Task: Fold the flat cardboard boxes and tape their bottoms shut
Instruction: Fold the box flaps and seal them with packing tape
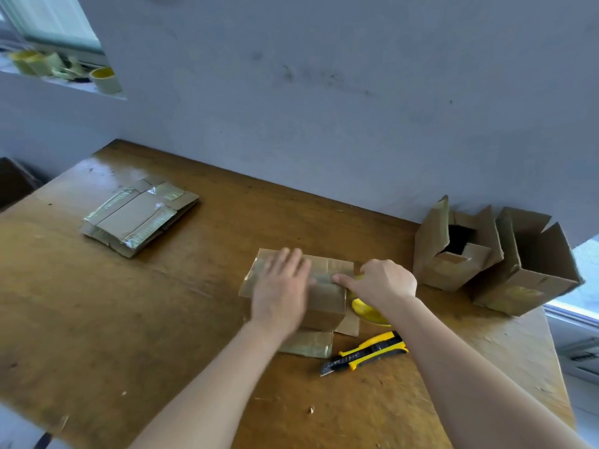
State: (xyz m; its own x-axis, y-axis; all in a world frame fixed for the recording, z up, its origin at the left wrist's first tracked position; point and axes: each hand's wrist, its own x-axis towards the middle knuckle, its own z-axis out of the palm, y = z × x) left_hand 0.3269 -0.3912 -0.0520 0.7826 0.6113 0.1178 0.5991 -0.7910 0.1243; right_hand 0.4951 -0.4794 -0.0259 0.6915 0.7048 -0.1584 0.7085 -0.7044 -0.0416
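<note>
Where both hands meet: brown cardboard box (pixel 325 301), taped seam up.
Left hand (pixel 282 286): flat, fingers straight, pressing the seam.
Right hand (pixel 382 281): curled round yellow tape roll (pixel 369 312).

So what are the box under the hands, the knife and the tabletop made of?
Box: brown cardboard, matte and creased at the folds, with a glossy strip on top that is likely plastic tape. Knife: yellow and black body, probably plastic; the tip looks like metal but is blurred. Tabletop: wood or wood-look board, shiny brown and scuffed.
</note>
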